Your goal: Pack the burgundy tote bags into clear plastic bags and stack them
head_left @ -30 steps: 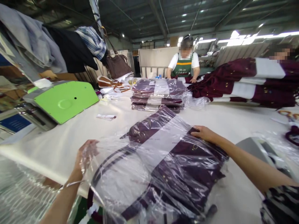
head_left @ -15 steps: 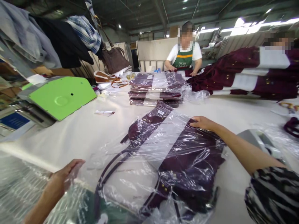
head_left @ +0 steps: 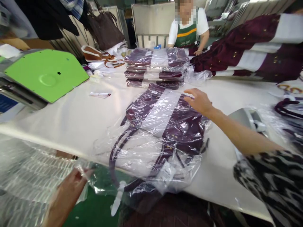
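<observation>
The wrapped purple bag (head_left: pixel 184 123) lies flat on the near side of the white table (head_left: pixel 68 118), its body fully supported by the surface; its handles (head_left: pixel 113 151) extend towards the near edge, where the loop overhangs, presumably because they are spread out rather than folded in. A white wrap (head_left: pixel 117 200) on the handles hangs beyond that edge. The left hand (head_left: pixel 73 183) is off the table at near left, fingers closed, apparently pinching the loose end of the clear plastic sleeve (head_left: pixel 101 184); the hold seems to draw the film out past the handles, though exact finger contact is blurred. The right hand (head_left: pixel 199 102) is spread and grasps nothing, poised at the bag's far right edge; whether a fingertip touches the film cannot be told. A white band (head_left: pixel 163 110) crosses the bag, likely to keep it flat. Far of it, a stack of wrapped bags (head_left: pixel 156 69) sits level, a placement that appears to leave the near surface for one piece. Unwrapped purple bags (head_left: pixel 265 63) are heaped at far right, a co-worker (head_left: pixel 187 34) stands across the table, and a green-sided machine (head_left: pixel 47 75) occupies the left.
</observation>
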The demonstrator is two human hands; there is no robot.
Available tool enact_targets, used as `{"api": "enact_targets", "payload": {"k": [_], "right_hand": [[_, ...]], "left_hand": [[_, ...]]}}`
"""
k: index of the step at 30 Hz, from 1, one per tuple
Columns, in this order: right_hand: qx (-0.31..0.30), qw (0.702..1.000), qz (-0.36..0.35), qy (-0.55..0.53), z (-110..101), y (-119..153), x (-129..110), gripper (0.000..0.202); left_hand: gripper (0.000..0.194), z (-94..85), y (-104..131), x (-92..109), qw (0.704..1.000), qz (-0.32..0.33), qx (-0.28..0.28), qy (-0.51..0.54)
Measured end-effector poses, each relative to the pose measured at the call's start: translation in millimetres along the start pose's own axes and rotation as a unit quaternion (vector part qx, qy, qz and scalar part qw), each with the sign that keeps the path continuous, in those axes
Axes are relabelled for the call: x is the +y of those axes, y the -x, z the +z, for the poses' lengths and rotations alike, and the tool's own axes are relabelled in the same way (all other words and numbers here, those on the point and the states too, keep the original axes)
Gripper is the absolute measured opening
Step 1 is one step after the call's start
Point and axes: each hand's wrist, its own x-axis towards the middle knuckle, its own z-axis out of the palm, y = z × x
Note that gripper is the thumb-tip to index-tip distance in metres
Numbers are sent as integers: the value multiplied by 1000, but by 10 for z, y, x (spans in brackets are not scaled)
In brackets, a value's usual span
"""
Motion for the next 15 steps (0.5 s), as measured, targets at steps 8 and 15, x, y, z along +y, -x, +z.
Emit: {"api": "enact_targets", "payload": {"k": [8,15], "right_hand": [[-408,838,-204,-299,-338,2336,-1363,22],[-247,881,-359,-182,461,2653,-1856,33]], "left_hand": [[37,262,692,963,918,302,-232,113],[51,497,555,1818,807,586,31,68]]}}
